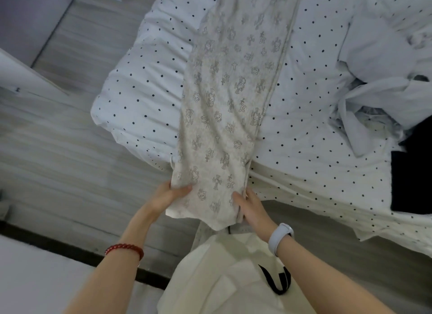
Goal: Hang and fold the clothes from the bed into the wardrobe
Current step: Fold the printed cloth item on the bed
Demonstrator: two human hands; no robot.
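Now both hands are gripping the near end of the trousers [224, 103]: left hand [171, 196] pinching its left edge, right hand [251, 207] pinching its right. They are lying lengthwise across the dotted bed [315, 117], stretching far.

A long cream garment [224, 108] printed with small cats and crosses lies stretched flat across the bed [315, 117]. Its near end overhangs the bed's near edge. White clothes [378, 84] lie crumpled toward the right edge.
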